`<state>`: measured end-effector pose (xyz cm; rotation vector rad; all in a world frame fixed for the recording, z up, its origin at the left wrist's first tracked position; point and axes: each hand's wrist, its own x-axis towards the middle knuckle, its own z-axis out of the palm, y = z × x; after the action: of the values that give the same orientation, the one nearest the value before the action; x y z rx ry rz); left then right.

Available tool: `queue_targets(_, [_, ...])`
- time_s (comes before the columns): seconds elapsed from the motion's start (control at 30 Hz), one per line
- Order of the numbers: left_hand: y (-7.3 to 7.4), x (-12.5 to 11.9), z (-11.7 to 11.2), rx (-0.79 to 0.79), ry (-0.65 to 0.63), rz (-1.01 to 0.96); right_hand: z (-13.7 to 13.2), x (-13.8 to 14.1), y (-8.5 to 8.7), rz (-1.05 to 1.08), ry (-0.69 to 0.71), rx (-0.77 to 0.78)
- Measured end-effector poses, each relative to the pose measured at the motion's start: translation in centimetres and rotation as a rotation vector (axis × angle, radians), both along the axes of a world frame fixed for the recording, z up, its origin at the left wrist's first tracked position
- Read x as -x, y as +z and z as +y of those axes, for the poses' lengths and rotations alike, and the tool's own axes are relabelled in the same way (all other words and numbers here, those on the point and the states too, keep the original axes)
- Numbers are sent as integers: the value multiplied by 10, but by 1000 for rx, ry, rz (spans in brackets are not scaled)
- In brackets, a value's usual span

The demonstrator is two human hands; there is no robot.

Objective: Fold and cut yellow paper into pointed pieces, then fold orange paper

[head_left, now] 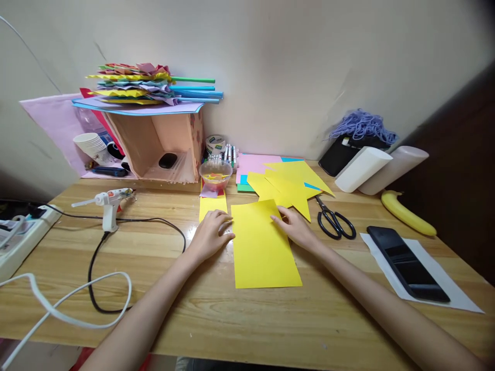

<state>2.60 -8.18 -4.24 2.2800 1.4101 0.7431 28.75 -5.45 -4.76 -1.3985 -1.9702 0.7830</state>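
Observation:
A sheet of yellow paper [263, 252] lies in front of me on the wooden table, its far end near a yellow paper star. My right hand [297, 228] grips the sheet's upper right edge, thumb on top and the other fingers partly hidden at the edge. At the left edge is my left hand [211, 234], its thumb and fingers apart, the tips just reaching the paper. Yellow star-shaped paper [284, 188] rests beyond the sheet, over pink, blue and green paper. Black-handled scissors [335, 222] lie to the right of my right hand.
On the left are a hot glue gun [111, 206], its cable, and a power strip [23, 242]. Behind stands a pink box [196, 139] topped with paper flowers [135, 85]. A plastic bowl [215, 175] is near centre. Rightward lie a phone [406, 263] and banana [408, 212].

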Motion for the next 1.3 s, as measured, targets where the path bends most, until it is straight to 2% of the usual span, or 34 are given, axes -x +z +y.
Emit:
queue_targets(0.13, [-3, -3, -2, -22, -140, 164, -8, 6, -9, -34, 51, -95])
queue_targets(0.2, [-7, -4, 0, -33, -113, 243, -8, 6, -13, 8, 56, -77])
queue_targets(0.3, [-10, -4, 3, -67, -3, 291, -5, 0, -19, 115, 42, 15])
queue_targets(0.47, [-8, -6, 5, -45, -87, 331, -3, -7, -23, 261, 32, 138])
queue_targets(0.6, [-9, -6, 5, -45, -4, 319, -5, -5, -22, 175, 9, 60])
queue_targets(0.73, [-4, -6, 5, -64, -47, 271, -8, -4, -19, 20, -26, -154])
queue_targets(0.8, [-2, -7, 5, -61, -69, 255, -10, -4, -16, -56, 62, -282])
queue_targets(0.9, [-1, -8, 5, -42, -68, 235, -17, -2, -12, -166, 334, -405])
queue_targets(0.97, [-1, -8, 4, -34, -70, 226, -22, 0, -9, -251, 463, -444])
queue_targets(1.13, [1, -8, 4, -28, -83, 211, -36, 10, -6, -447, 493, -456])
queue_targets(1.3, [-2, -7, 5, -31, -82, 183, -40, 15, -7, -499, 488, -426])
